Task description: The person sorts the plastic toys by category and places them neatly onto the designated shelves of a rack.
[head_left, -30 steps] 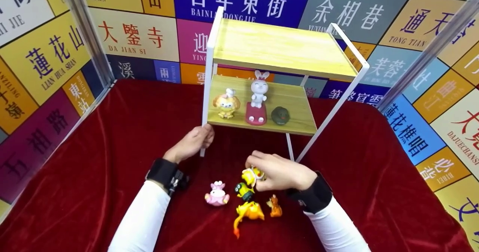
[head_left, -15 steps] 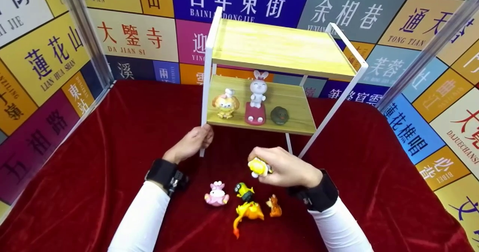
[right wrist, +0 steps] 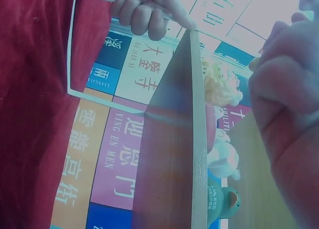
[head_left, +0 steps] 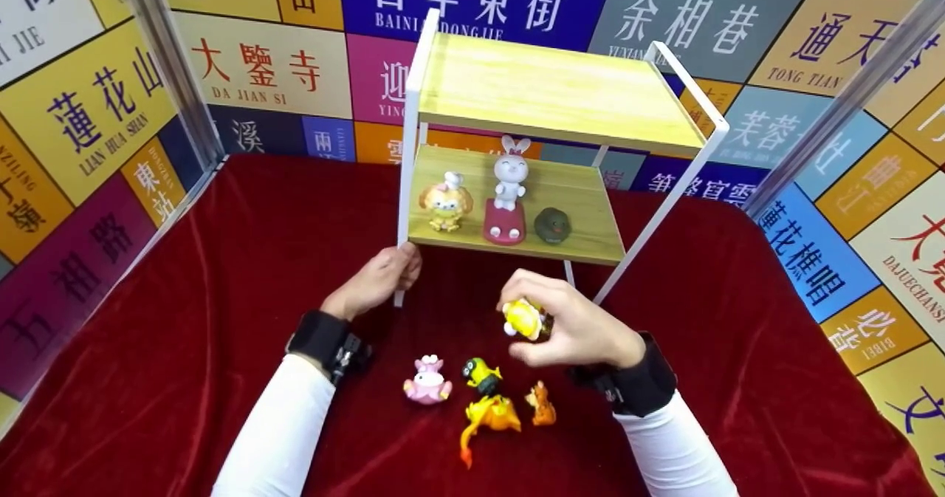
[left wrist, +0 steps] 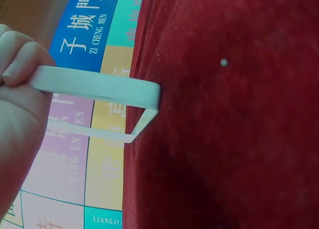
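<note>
Dark red cloth [head_left: 280, 238] lies underneath, multicoloured lettered panels [head_left: 258, 69] behind. Left hand [head_left: 378, 279]: fingers curled round the white front-left post [head_left: 405, 157] of a two-tier rack [head_left: 561, 91], below the lower shelf [head_left: 587, 198]; left wrist view shows the same grip. Right hand [head_left: 576, 323]: thumb and fingers partly closed, pinching a yellow-and-white figurine [head_left: 523, 318] off the cloth, in front of and below the lower shelf; right wrist view doesn't show the figurine clearly. On the cloth, nearer the person: pink figure [head_left: 427, 380], yellow-green figure [head_left: 483, 376], orange-yellow figure [head_left: 493, 414] just below that one, small brown figure [head_left: 542, 403] to the right. Lower shelf carries, left to right, a lion-like figure [head_left: 446, 201], white rabbit [head_left: 509, 183] on a red base, dark duck [head_left: 552, 226]; top board overhangs them. Versus a second ago: right hand and figurine up from beside the yellow-green figure, now closer to the rack. Left hand, rack, other figures unchanged.
</note>
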Available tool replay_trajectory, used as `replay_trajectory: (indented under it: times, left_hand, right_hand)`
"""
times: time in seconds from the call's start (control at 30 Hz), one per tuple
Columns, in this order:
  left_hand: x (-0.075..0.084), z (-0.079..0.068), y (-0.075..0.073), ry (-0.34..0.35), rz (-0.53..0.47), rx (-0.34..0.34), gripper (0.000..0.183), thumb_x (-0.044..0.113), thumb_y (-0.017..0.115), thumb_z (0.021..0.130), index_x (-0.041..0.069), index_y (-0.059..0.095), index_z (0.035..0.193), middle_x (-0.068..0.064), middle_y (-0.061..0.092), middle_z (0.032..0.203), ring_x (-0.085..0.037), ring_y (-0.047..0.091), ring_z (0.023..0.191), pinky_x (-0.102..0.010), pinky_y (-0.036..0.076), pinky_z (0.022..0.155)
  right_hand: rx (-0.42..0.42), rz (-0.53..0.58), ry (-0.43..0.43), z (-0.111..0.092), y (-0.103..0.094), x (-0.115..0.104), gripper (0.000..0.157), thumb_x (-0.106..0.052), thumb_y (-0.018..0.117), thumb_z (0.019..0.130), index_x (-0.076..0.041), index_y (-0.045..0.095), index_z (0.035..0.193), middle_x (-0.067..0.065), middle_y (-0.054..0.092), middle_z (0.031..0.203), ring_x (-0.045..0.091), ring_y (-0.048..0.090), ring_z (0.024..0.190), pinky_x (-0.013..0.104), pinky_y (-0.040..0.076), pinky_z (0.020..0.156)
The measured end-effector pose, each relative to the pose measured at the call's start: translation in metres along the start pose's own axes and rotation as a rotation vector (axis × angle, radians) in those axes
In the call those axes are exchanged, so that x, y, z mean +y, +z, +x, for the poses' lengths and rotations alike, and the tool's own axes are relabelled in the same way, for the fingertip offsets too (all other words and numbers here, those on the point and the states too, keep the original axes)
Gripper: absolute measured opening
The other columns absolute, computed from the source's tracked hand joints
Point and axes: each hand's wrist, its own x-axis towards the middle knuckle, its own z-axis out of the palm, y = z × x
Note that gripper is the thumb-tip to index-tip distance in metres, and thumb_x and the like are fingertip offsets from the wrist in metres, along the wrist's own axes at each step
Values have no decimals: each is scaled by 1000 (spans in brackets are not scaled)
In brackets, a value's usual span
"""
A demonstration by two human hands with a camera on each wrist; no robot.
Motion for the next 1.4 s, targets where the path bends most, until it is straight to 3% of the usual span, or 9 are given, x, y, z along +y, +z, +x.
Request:
replay_trajectory:
  times: [0.13,0.23,0.33,0.4,0.67,0.8,0.93,1.1,1.4]
  left_hand:
    - [0,0,0,-2,2,-2,43,28,22,112,11,38,76,0,35,70,-13,34,63,-24,31,62]
    - [-1,0,0,-6,-11,0,43,27,22,112,11,38,76,0,35,70,-11,34,63,-24,31,61]
    - [-2,-1,1,-15,-22,8,43,28,23,112,11,39,76,1,35,70,-10,35,62,-23,32,61]
    - [-3,-1,1,-19,-23,13,43,28,23,112,12,39,76,2,36,70,-10,35,62,-23,32,61]
    - [-1,-1,0,-16,-22,11,43,28,23,112,12,38,75,2,35,69,-9,35,61,-25,31,61]
    - [-1,0,0,-15,-12,10,42,27,22,112,12,38,76,2,35,69,-10,35,62,-23,32,61]
    - [-1,0,0,-9,-4,7,42,27,21,112,12,38,76,1,34,69,-11,34,62,-23,32,61]
    - [-1,0,0,-3,7,9,42,27,22,112,12,38,76,0,35,70,-11,34,62,-23,32,61]
    - [-1,0,1,10,-14,0,47,34,23,112,12,38,74,1,34,69,-10,34,61,-23,30,60]
  right_hand:
    - [14,43,-16,-1,-2,0,41,-49,55,100,-10,60,109,5,58,102,15,55,94,27,46,78]
    - [24,52,-32,-1,-2,1,28,-34,48,106,-10,62,105,5,58,101,16,55,95,28,46,80]
    - [30,42,-41,-1,-2,1,10,-7,56,99,-10,63,104,5,58,101,16,55,95,28,46,82]
    - [40,34,-44,0,-2,0,16,0,61,93,-10,64,104,6,57,101,16,55,96,28,46,83]
    - [128,7,2,0,-5,-7,19,-14,79,86,-12,68,101,17,59,124,23,56,113,29,44,88]
    - [157,47,4,-1,-7,-8,38,-10,86,78,-8,66,112,17,59,131,22,57,118,24,46,91]
    - [171,71,52,-1,-9,-12,56,-3,89,72,-4,62,121,15,65,120,18,62,110,19,51,88]
    - [197,22,157,-1,-11,-16,45,-6,90,73,-7,63,109,7,68,101,13,63,88,18,51,73]
    - [279,17,129,-3,-12,-16,43,-3,91,69,-5,63,102,9,66,102,17,62,93,18,51,78]
